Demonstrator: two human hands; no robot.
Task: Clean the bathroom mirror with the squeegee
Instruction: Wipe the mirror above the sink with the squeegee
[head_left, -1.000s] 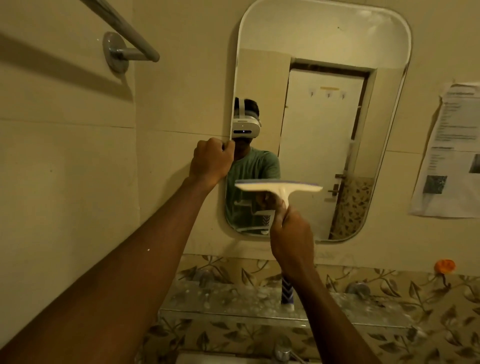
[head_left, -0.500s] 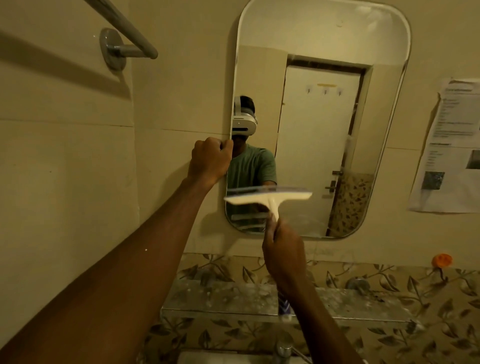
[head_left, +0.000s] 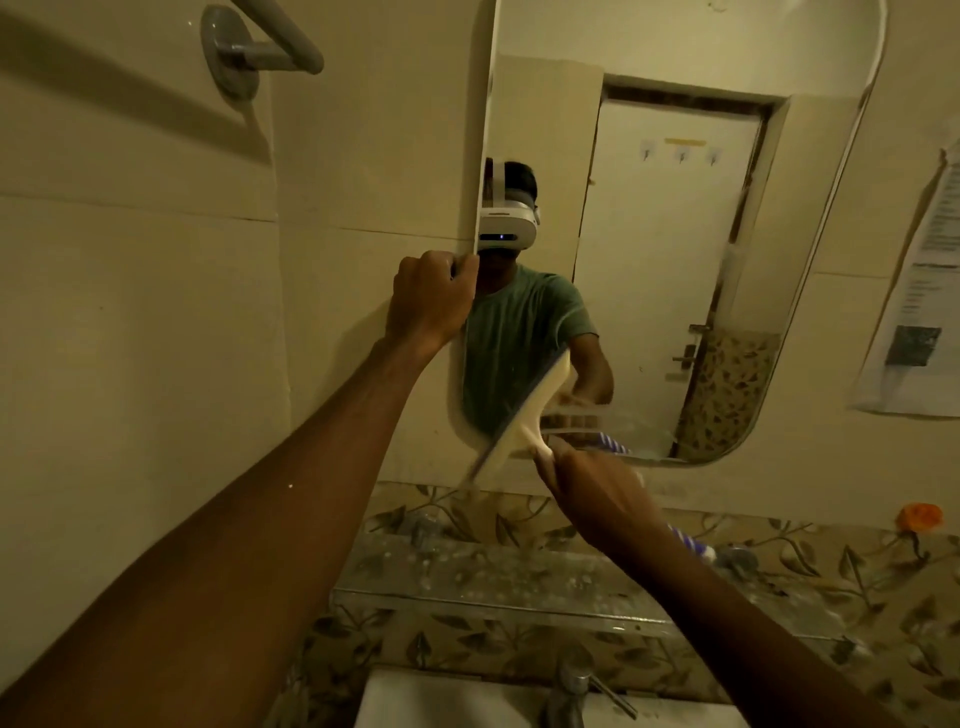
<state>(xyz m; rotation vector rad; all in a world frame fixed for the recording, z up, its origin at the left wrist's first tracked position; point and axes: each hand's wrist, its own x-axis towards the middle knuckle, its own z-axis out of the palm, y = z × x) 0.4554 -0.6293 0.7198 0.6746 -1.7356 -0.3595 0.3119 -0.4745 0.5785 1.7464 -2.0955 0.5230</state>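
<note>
A tall mirror (head_left: 675, 260) with rounded corners hangs on the cream tiled wall. My left hand (head_left: 428, 301) grips the mirror's left edge with curled fingers. My right hand (head_left: 592, 493) holds the handle of a white squeegee (head_left: 524, 421). The squeegee's blade is tilted steeply, its upper end to the right, and it is blurred over the mirror's lower left corner. Whether the blade touches the glass I cannot tell.
A glass shelf (head_left: 493, 582) runs below the mirror, with a blue-and-white striped object (head_left: 693, 543) lying on it. A tap (head_left: 571, 680) and white basin (head_left: 441, 701) sit beneath. A towel rail (head_left: 275, 41) is at upper left, a paper notice (head_left: 919, 291) at right.
The squeegee went down the mirror from mid-height to the lower left corner, and its blade turned from level to steeply tilted. My left hand stayed on the mirror's edge.
</note>
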